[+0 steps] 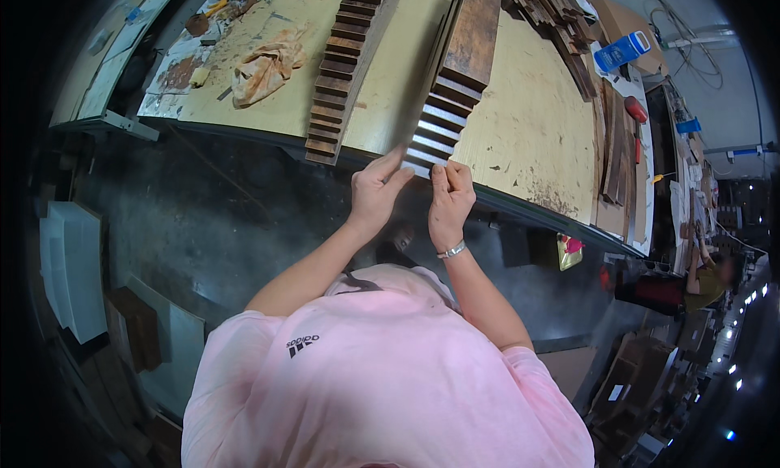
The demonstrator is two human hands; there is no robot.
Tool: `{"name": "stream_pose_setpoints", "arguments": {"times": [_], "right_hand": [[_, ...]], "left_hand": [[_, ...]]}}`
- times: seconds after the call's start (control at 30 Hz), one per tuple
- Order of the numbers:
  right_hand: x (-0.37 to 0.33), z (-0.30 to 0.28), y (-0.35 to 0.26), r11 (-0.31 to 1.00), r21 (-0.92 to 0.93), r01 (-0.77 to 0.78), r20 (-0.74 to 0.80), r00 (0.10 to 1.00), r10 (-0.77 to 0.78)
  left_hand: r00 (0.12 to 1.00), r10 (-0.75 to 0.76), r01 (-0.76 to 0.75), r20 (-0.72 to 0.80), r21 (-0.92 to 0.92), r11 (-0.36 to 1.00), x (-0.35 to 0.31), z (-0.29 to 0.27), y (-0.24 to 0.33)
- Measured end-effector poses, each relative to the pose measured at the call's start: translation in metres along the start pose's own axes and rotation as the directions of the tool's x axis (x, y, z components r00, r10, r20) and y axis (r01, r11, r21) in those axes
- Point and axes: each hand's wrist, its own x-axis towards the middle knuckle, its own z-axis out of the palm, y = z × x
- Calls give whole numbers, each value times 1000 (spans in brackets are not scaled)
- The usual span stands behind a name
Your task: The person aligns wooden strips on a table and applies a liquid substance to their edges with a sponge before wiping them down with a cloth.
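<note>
Dark brown wooden boards (471,41) lie in a stepped stack on the workbench, their near ends overlapping like stairs and shining with reflected light. At the near end, my left hand (375,193) grips the left corner of the nearest board (418,163), fingers along its side and thumb by its end. My right hand (451,204) pinches the right corner of that same board, its fingers curled closed. Left of this stack, a second row of stepped wooden pieces (335,94) runs away from me across the bench, touched by neither hand.
The yellowish workbench (528,135) ends in a dark front edge just beyond me. On it lie a stained rag (268,66), more dark wood strips (561,29) and a blue container (621,52). White panels (71,269) stand at left. Another person (699,281) works far right.
</note>
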Motion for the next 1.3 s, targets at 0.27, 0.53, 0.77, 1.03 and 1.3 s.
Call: {"name": "stream_pose_setpoints", "arguments": {"times": [0.27, 0.53, 0.77, 1.03, 1.3], "right_hand": [[1, 1, -4, 982, 146, -120, 2, 993, 121], [-2, -4, 5, 980, 166, -112, 74, 992, 101], [0, 2, 10, 991, 109, -84, 10, 997, 83], [-7, 0, 5, 977, 177, -121, 56, 992, 113], [-2, 1, 24, 971, 131, -199, 83, 978, 189]], "left_hand": [[987, -160, 161, 28, -61, 985, 6, -1, 10], [989, -77, 88, 129, -82, 993, 1, -11, -11], [973, -200, 197, 115, 40, 980, 4, -7, -5], [994, -78, 73, 75, 76, 994, 1, -9, -24], [984, -131, 116, 119, 131, 985, 17, -11, -15]]}}
